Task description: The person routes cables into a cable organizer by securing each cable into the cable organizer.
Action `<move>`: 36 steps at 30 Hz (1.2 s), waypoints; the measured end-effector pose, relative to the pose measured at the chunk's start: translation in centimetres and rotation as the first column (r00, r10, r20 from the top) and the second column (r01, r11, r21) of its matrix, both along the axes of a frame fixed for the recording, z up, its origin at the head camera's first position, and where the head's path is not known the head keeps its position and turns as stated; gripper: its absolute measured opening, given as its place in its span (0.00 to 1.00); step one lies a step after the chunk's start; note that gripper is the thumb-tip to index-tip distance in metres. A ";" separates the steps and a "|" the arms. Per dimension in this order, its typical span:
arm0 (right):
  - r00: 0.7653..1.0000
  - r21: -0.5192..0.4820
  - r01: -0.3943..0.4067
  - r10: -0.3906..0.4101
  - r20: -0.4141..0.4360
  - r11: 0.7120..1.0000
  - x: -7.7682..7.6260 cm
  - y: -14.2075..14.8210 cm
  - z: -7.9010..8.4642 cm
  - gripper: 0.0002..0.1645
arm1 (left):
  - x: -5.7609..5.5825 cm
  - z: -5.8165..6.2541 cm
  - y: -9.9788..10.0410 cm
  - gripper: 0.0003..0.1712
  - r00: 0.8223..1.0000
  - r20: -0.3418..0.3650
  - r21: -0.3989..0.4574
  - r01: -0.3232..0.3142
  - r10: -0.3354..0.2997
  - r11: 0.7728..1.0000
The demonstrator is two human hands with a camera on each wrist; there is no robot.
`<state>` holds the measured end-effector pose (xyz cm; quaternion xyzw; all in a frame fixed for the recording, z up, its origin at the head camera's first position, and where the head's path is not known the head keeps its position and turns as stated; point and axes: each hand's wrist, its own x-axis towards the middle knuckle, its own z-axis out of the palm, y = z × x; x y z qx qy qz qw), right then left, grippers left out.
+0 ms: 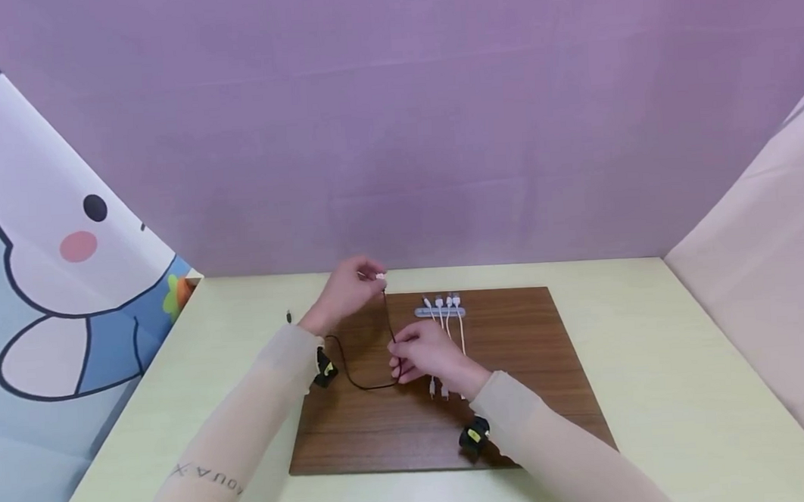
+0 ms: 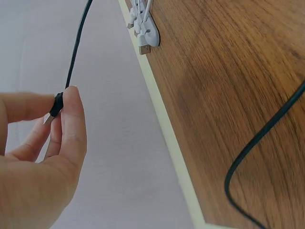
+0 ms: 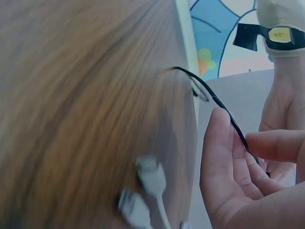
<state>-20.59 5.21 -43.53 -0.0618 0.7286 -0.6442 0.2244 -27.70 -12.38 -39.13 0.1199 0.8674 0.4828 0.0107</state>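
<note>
A thin black USB cable [image 1: 364, 388] runs between both hands, part of it curving low over the brown wooden board [image 1: 517, 366]. Thumb and fingers of my left hand [image 1: 349, 290] pinch its black plug [image 2: 57, 104], metal end outward, above the board's far edge. Lower and to the right, my right hand [image 1: 431, 353] pinches the same cable partway along, as the right wrist view also shows. The cable's other end, a small black tip [image 1: 289, 316], lies left of the board. Close to my right hand, white cables [image 1: 461, 331] sit in a pale cable holder [image 1: 420, 312].
White plugs [image 3: 151, 176] at the cables' near ends lie on the board under my right hand. The board rests on a pale table [image 1: 660, 359]. A purple cloth wall [image 1: 396, 130] rises behind, with printed cloth [image 1: 46, 224] at the left.
</note>
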 end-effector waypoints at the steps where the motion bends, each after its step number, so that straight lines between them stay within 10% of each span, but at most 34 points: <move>1: 1.000 0.012 0.005 -0.005 -0.009 1.000 0.0 0.1 0.0 0.15 | -0.1 -0.1 0.2 0.12 1.000 0.001 -0.002 0.002 -0.002 1.000; 36: 0.991 0.358 -0.009 0.056 -0.122 0.934 -0.6 2.6 -1.1 0.11 | -3.1 -4.0 4.9 0.14 0.997 0.062 -0.015 0.054 -0.052 0.998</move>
